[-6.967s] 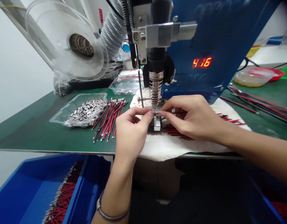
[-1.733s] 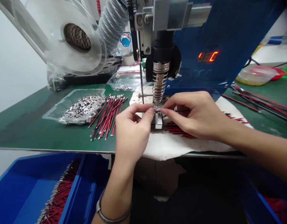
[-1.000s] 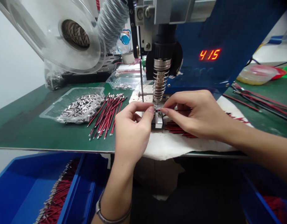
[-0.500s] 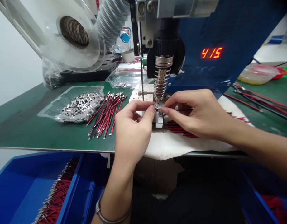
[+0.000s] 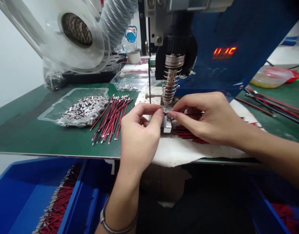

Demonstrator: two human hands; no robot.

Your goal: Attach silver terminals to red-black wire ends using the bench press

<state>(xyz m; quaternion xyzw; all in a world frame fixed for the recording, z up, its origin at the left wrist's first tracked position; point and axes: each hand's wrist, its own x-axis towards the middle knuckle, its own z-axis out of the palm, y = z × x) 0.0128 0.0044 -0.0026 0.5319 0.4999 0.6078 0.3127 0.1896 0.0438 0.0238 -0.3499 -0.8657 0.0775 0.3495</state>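
Observation:
Under the spring-wrapped tip of a blue bench machine, both hands meet at a small metal block. My left hand pinches thumb and forefinger together at the block's left side; what lies between them is hidden. From the right, my right hand pinches a thin dark wire, whose end reaches the block beneath the tip. Just below this hand, several red and black wires lie on a white cloth.
Left on the green table are a clear tray of small silver metal parts and a pile of red-black wires. A clear fume hood hangs above. Blue bins stand below the edge. More wires lie far right.
The camera view has shifted slightly, so the machine appears a little further right. Both hands keep the same pinch at the block. The red display digits look only partly lit now.

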